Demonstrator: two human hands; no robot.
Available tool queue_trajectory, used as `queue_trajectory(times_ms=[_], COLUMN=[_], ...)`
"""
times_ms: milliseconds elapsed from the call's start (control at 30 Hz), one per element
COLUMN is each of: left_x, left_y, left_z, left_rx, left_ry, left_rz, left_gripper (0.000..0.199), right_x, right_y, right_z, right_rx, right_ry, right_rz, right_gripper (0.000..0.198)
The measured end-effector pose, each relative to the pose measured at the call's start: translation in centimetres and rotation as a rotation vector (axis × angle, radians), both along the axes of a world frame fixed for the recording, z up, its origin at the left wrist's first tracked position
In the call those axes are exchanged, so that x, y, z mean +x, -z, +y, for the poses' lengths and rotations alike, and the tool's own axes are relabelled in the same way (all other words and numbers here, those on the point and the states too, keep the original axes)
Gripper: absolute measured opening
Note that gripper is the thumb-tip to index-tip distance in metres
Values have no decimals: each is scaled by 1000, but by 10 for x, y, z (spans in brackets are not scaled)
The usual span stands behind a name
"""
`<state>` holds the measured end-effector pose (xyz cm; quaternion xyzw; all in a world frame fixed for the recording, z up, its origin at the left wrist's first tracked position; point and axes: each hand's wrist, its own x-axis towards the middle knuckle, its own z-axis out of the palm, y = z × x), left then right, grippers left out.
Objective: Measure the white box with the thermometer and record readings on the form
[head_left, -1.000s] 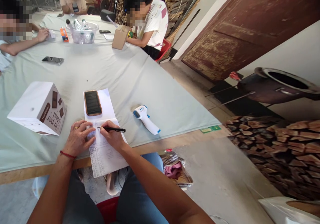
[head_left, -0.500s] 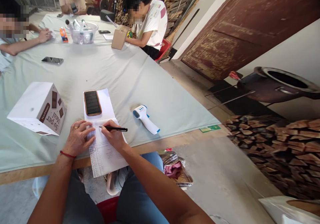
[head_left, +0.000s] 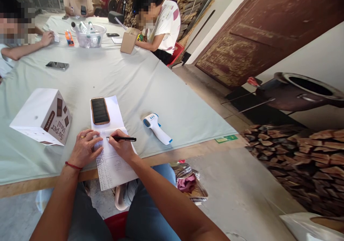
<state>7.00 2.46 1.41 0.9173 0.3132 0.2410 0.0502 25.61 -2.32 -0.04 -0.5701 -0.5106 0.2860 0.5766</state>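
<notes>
A notebook (head_left: pixel 118 167) with handwriting lies at the table's near edge, its lower part jutting past that edge. My right hand (head_left: pixel 122 145) grips a black pen (head_left: pixel 126 139), the tip on the page. Fingers spread, my left hand (head_left: pixel 86 147) rests flat across the notebook's left side; a red cord circles that wrist. On the notebook's upper page lies a smartphone (head_left: pixel 100 110) in a brown case. To the right of my right hand is a white and blue infrared thermometer (head_left: pixel 158 129). Left of my left hand stands a white box (head_left: pixel 43 117) with brown print.
Farther along the cloth-covered table (head_left: pixel 120 76) are another phone (head_left: pixel 57 65), a clear plastic basin (head_left: pixel 90 38) holding bottles, and a cardboard box (head_left: pixel 129 42). Several people sit around it. Stacked firewood (head_left: pixel 309 155) and a large dark pot (head_left: pixel 292 90) stand to the right.
My hands and the pen stay almost in place on the page. At the far end, a person's hands have moved apart, one still holding a dark device.
</notes>
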Motion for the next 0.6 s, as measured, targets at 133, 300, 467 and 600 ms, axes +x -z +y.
queue_trajectory(times_ms=[133, 300, 467, 600], left_x=[0, -1, -2, -7], left_y=[0, 4, -4, -17], left_z=[0, 2, -2, -11], left_rx=[4, 32, 173, 524], left_ry=[-2, 1, 21, -284], left_rz=[-9, -27, -158, -389], left_gripper=[25, 23, 12, 23], right_x=[0, 3, 21, 54], right_y=[-1, -6, -17, -26], right_z=[0, 1, -4, -6], right_rx=[18, 47, 95, 225], right_ry=[31, 74, 140, 203], right_rz=[25, 70, 12, -271], right_gripper=[14, 17, 18, 19])
